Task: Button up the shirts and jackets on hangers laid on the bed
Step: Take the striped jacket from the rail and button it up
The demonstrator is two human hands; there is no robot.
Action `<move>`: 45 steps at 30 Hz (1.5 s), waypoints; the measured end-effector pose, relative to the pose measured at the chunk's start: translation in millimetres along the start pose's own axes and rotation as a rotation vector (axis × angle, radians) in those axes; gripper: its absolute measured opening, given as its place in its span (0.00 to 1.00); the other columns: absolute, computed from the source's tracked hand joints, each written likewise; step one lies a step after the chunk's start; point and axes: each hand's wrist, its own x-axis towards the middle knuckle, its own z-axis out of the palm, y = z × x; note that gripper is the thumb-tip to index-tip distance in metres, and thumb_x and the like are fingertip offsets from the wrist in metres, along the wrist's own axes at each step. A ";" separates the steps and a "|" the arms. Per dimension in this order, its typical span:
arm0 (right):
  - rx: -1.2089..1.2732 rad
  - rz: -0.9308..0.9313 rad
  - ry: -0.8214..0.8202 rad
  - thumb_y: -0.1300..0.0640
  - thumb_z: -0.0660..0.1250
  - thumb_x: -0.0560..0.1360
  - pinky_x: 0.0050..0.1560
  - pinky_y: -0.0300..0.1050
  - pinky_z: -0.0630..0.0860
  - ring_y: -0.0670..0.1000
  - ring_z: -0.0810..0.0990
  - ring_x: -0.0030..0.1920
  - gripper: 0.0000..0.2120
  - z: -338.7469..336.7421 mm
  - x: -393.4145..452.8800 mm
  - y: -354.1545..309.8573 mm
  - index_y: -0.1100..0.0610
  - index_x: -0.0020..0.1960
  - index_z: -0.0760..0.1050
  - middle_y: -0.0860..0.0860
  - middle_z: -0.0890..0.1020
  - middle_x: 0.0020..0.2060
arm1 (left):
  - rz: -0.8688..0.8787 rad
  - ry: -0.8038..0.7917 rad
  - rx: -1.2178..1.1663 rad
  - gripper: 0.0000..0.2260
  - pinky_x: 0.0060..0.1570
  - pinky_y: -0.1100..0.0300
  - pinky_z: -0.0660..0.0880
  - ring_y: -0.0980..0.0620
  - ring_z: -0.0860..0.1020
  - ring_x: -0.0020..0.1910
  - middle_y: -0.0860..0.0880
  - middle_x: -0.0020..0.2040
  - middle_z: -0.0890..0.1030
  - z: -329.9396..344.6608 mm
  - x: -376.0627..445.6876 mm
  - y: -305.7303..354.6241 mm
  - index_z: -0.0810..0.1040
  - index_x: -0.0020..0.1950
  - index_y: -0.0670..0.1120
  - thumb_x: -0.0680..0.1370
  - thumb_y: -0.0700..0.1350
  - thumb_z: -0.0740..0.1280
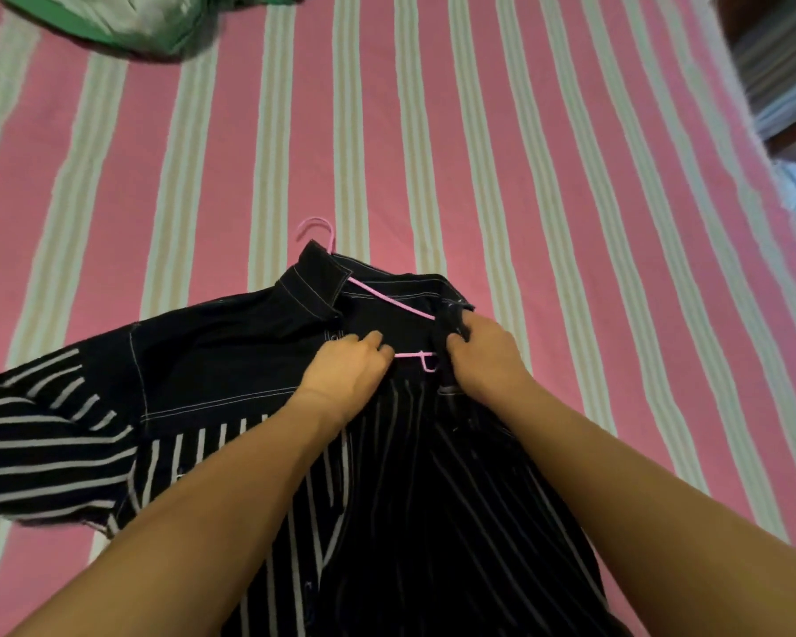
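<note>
The soft, limp black white-striped cotton shirt [230,397] on its thin pink plastic hanger [387,301], laid on the pink-striped bed [525,177], is gripped at both collar-level placket edges by curled fingers of the left hand [348,365] and right hand [483,349], judged the best hold.

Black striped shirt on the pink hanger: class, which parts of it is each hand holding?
The right hand grips the black striped shirt at its right front edge below the collar; the left hand holds the left front edge.
</note>
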 end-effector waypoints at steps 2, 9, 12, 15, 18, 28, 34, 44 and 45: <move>0.040 0.005 0.079 0.62 0.57 0.81 0.47 0.44 0.70 0.58 0.80 0.51 0.16 -9.8 20.0 -9.7 0.54 0.63 0.78 0.56 0.82 0.52 | 0.067 0.064 -0.009 0.12 0.41 0.50 0.72 0.42 0.79 0.49 0.45 0.57 0.75 -9.6 15.2 13.8 0.75 0.63 0.44 0.80 0.38 0.61; -0.046 -0.002 -0.618 0.54 0.67 0.79 0.57 0.46 0.76 0.56 0.76 0.64 0.34 3.2 15.9 -11.5 0.46 0.81 0.56 0.53 0.74 0.70 | -0.198 -0.109 -0.562 0.23 0.70 0.47 0.70 0.41 0.70 0.72 0.43 0.77 0.64 14.5 -19.9 40.1 0.68 0.77 0.47 0.81 0.45 0.63; 0.141 -0.037 -0.693 0.59 0.64 0.81 0.66 0.39 0.68 0.50 0.74 0.67 0.30 5.3 -27.2 20.7 0.45 0.80 0.59 0.50 0.74 0.70 | -0.348 0.180 -0.585 0.19 0.68 0.51 0.72 0.45 0.73 0.68 0.47 0.71 0.72 8.6 -66.5 24.3 0.76 0.71 0.46 0.79 0.40 0.65; 0.335 0.046 -0.579 0.66 0.56 0.83 0.59 0.42 0.79 0.50 0.81 0.55 0.22 2.7 -26.7 48.4 0.53 0.74 0.72 0.54 0.80 0.61 | -0.542 0.343 -0.503 0.14 0.62 0.49 0.73 0.43 0.73 0.62 0.43 0.63 0.74 -7.6 -74.3 -14.7 0.77 0.64 0.42 0.79 0.39 0.66; -0.055 -0.049 -0.013 0.69 0.57 0.78 0.57 0.46 0.77 0.58 0.80 0.57 0.20 -5.0 15.0 67.5 0.56 0.63 0.81 0.56 0.82 0.58 | -0.699 0.365 -0.473 0.16 0.67 0.44 0.69 0.38 0.71 0.66 0.38 0.66 0.73 -16.2 -54.8 -64.9 0.73 0.69 0.40 0.81 0.39 0.62; -0.435 -0.110 -0.131 0.54 0.57 0.82 0.48 0.51 0.69 0.62 0.78 0.53 0.09 32.0 77.2 60.5 0.56 0.60 0.71 0.57 0.80 0.54 | -0.539 -0.086 -0.226 0.11 0.49 0.47 0.74 0.40 0.77 0.50 0.44 0.51 0.77 9.3 -30.2 -159.9 0.74 0.64 0.46 0.84 0.48 0.60; -0.849 -0.064 0.086 0.56 0.65 0.77 0.57 0.55 0.70 0.64 0.71 0.61 0.23 -13.7 121.0 52.9 0.53 0.72 0.67 0.60 0.73 0.62 | -0.517 0.206 -0.284 0.18 0.58 0.42 0.73 0.36 0.73 0.59 0.38 0.62 0.74 5.3 -10.6 -137.5 0.70 0.73 0.45 0.83 0.47 0.61; 0.761 0.644 -0.065 0.45 0.58 0.79 0.45 0.45 0.82 0.52 0.80 0.36 0.17 -16.1 120.0 -16.3 0.59 0.51 0.73 0.55 0.81 0.40 | -0.600 0.207 -0.718 0.22 0.71 0.44 0.67 0.42 0.69 0.71 0.43 0.73 0.67 -2.7 0.0 -109.0 0.65 0.78 0.55 0.84 0.56 0.58; 0.819 0.686 -0.104 0.39 0.59 0.79 0.46 0.47 0.82 0.52 0.82 0.35 0.23 -21.1 125.0 -17.0 0.60 0.51 0.72 0.56 0.83 0.42 | -0.577 0.245 -0.804 0.22 0.70 0.46 0.67 0.44 0.71 0.69 0.44 0.72 0.67 -12.8 5.5 -107.8 0.63 0.79 0.58 0.84 0.58 0.56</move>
